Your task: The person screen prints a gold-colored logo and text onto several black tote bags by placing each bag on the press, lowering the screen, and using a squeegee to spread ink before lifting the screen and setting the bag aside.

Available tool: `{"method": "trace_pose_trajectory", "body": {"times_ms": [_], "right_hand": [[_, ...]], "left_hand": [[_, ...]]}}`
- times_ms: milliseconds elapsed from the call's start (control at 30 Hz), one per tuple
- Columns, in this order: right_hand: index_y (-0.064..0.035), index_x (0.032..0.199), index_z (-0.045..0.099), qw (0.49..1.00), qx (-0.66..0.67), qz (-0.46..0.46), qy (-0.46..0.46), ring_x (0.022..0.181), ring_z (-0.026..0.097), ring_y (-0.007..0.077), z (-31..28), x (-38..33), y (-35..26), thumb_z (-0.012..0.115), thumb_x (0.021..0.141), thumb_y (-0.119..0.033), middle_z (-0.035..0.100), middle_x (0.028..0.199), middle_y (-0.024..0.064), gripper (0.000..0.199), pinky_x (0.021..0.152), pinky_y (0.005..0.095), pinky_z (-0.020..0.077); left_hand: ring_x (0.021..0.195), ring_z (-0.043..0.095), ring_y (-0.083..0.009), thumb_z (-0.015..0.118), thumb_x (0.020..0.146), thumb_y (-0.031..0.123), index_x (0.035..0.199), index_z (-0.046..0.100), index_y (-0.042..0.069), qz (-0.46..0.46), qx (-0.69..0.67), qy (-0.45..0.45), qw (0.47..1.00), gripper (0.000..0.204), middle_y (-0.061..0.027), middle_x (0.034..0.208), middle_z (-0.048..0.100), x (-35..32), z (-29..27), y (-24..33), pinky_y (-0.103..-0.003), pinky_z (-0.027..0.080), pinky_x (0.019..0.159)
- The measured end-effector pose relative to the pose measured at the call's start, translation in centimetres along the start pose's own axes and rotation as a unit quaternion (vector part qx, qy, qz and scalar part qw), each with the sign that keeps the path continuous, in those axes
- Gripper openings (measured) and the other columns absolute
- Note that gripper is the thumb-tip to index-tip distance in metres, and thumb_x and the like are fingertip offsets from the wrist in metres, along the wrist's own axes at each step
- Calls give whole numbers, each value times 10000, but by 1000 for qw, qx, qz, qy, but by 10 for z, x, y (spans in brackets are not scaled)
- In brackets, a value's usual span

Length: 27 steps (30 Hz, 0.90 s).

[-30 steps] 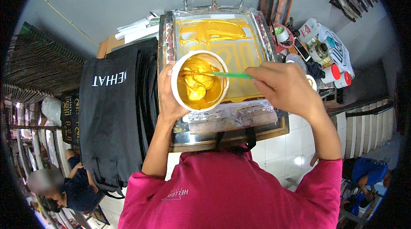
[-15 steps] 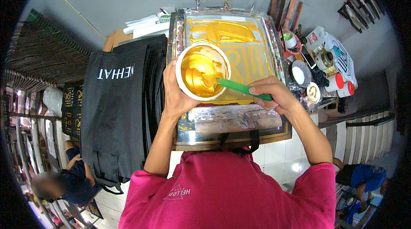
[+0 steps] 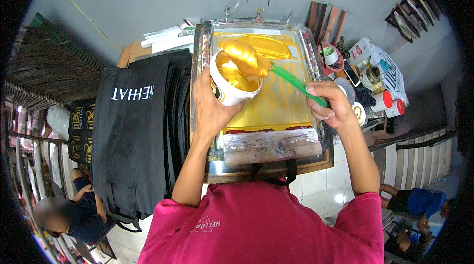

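Note:
My left hand is wrapped round a white tub of gold ink, tilted over a printing screen. Between the fingers of my right hand is the handle of a green spatula. Its far end carries a thick lump of gold ink above the tub's rim, hiding part of the opening. Beneath both hands lies the framed screen, with a wet pool of gold ink along its far side and a thin gold film over its mesh.
Black fabric bags are stacked to the left. On the right stand a phone, red-lidded containers and other jars. White paper rolls lie at the back left. One person sits low at left, another at right.
The spatula has come up out of the tub, lifting a lump of gold ink. My left hand has tipped the tub, and my right hand has shifted slightly right.

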State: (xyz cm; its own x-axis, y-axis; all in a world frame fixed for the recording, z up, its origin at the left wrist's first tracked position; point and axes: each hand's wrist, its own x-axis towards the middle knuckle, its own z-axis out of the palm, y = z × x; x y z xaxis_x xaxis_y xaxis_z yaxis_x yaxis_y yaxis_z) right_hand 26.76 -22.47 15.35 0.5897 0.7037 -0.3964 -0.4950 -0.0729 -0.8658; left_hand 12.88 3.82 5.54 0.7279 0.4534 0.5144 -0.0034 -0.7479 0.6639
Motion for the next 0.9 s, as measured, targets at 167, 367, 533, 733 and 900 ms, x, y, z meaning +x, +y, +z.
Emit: {"method": "trace_pose_trajectory", "body": {"times_ms": [167, 367, 533, 733, 900], "right_hand": [[30, 1117, 675, 998, 1, -53, 32, 352, 346, 24, -13, 16, -13, 640, 955, -195, 633, 678, 56, 279, 345, 215, 235], [32, 1202, 632, 877, -388, -222, 176, 485, 553, 138, -9, 102, 24, 655, 941, -157, 656, 700, 81, 323, 474, 292, 427], [79, 1240, 591, 582, -751, -266, 164, 761, 713, 388, 56, 174, 108, 579, 869, -15, 671, 924, 230, 383, 669, 467, 582], [48, 1028, 687, 618, -758, -195, 77, 807, 717, 369, 98, 146, 136, 589, 885, -69, 649, 925, 202, 209, 685, 477, 599], [48, 1154, 692, 697, -678, -206, 107, 717, 702, 353, 73, 73, 91, 593, 871, -92, 707, 855, 219, 330, 651, 475, 562]], "left_hand": [[1243, 479, -450, 909, 620, 235, 1441, 376, -47, -12, 98, 35, 995, 1019, -276, 1333, 503, -10, -19, 8, -523, 375, 1067], [1280, 475, -427, 909, 585, 184, 1456, 370, -54, -82, 43, 67, 993, 1050, -265, 1363, 491, -33, -72, 11, -495, 358, 1114], [1291, 531, -272, 894, 565, 73, 1490, 289, -61, -127, -49, 102, 985, 1113, -196, 1409, 487, -45, -93, 15, -392, 432, 1101], [1303, 524, -277, 881, 565, 61, 1502, 274, -52, -133, -6, 117, 984, 1122, -194, 1420, 481, -55, -106, 18, -396, 420, 1117], [1293, 516, -311, 889, 562, 89, 1477, 337, -53, -115, -25, 107, 987, 1078, -200, 1398, 485, -53, -98, 15, -417, 404, 1111]]}}
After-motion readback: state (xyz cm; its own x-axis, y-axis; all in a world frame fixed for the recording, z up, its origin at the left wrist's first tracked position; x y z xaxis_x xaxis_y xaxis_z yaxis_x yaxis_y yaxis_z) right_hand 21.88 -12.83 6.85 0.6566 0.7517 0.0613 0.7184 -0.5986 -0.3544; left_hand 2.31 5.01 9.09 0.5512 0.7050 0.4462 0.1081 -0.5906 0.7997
